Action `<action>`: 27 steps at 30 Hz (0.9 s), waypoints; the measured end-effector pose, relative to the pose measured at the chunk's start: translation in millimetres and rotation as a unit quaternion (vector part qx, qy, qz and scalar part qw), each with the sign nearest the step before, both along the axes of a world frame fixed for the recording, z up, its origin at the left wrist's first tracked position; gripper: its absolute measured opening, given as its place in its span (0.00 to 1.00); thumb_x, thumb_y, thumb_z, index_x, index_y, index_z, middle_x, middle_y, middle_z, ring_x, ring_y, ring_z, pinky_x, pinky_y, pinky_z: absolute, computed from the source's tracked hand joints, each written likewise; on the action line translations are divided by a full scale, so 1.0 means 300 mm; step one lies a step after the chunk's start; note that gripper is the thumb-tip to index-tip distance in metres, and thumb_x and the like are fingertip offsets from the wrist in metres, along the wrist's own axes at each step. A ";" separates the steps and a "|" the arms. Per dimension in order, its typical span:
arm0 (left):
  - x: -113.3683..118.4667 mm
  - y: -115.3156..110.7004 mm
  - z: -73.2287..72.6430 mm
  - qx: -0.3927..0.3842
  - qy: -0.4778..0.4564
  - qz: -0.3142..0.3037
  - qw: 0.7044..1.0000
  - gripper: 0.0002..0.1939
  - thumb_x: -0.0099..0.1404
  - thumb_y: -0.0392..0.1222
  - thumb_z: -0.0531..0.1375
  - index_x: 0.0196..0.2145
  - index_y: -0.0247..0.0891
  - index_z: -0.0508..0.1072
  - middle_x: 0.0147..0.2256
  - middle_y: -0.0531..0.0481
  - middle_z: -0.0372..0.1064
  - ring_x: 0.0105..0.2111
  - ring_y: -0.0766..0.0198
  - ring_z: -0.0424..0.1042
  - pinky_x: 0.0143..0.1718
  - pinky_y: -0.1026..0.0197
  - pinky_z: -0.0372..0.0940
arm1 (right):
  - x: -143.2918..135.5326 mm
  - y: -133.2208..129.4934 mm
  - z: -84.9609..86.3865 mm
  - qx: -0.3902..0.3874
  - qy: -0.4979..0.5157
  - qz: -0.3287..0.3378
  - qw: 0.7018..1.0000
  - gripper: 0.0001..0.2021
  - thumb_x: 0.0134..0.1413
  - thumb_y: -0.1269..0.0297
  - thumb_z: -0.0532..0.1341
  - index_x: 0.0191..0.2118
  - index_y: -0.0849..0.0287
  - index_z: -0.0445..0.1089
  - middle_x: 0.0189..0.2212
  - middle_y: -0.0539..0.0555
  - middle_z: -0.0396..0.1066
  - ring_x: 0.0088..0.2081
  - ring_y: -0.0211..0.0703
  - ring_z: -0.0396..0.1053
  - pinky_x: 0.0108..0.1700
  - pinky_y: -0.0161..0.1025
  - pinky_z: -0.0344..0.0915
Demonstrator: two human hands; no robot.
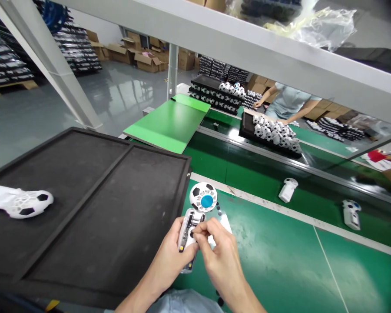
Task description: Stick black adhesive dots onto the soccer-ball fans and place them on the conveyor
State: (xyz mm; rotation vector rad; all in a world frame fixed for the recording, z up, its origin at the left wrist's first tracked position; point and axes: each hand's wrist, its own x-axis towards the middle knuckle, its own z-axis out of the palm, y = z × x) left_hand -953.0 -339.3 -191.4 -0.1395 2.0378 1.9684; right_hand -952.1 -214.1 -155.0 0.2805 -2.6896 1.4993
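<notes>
In my left hand (171, 254) is a white and clear device body (186, 237) with a round black-centred part on it, held upright at the edge of the green bench. The thumb and index finger of my right hand (218, 248) pinch together at that round part; what they hold, if anything, is too small to make out. Just beyond the device lies a round football-patterned cover (203, 197) with a blue disc. Small black discs (220, 301) lie beside my right wrist and near the cover.
A black divided tray (117, 208) fills the left, with a white football-topped unit (29, 203) in it. Two units (288, 190) lie on the green conveyor. Beyond are a heaped tray (273, 132), a green board (172, 119) and a person's arms. A grey beam crosses above.
</notes>
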 end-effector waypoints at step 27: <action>0.001 -0.014 -0.022 0.191 -0.047 0.108 0.975 0.22 0.58 0.51 0.60 0.46 0.37 0.65 0.44 0.46 0.69 0.42 0.60 0.69 0.44 0.62 0.64 | 0.060 -0.037 -0.204 -0.210 -0.126 0.058 0.968 0.19 0.64 0.56 0.46 0.59 0.39 0.57 0.66 0.43 0.38 0.65 0.49 0.42 0.63 0.50 0.47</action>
